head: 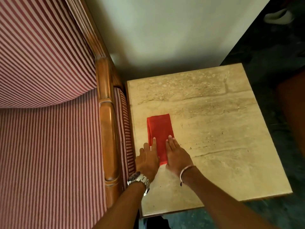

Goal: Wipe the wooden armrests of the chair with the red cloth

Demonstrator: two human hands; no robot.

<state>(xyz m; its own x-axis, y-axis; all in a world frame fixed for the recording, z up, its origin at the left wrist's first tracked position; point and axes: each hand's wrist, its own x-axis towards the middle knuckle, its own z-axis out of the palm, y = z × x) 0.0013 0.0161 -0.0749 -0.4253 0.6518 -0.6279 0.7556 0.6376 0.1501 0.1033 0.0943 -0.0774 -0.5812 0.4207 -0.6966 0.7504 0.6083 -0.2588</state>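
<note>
A red cloth [159, 128], folded into a long strip, lies flat on a beige stone side table [222, 129]. My left hand [147, 160] rests with spread fingers on the cloth's near left edge. My right hand [176, 154] presses flat on its near right side. Neither hand grips the cloth. The chair's wooden armrest [108, 129] runs along the left of the table, beside red-and-white striped upholstery [49, 146].
A pale wall [165, 38] stands behind the table. Dark floor [272, 55] lies to the right and in front. The table's left edge sits very close to the striped side of the chair.
</note>
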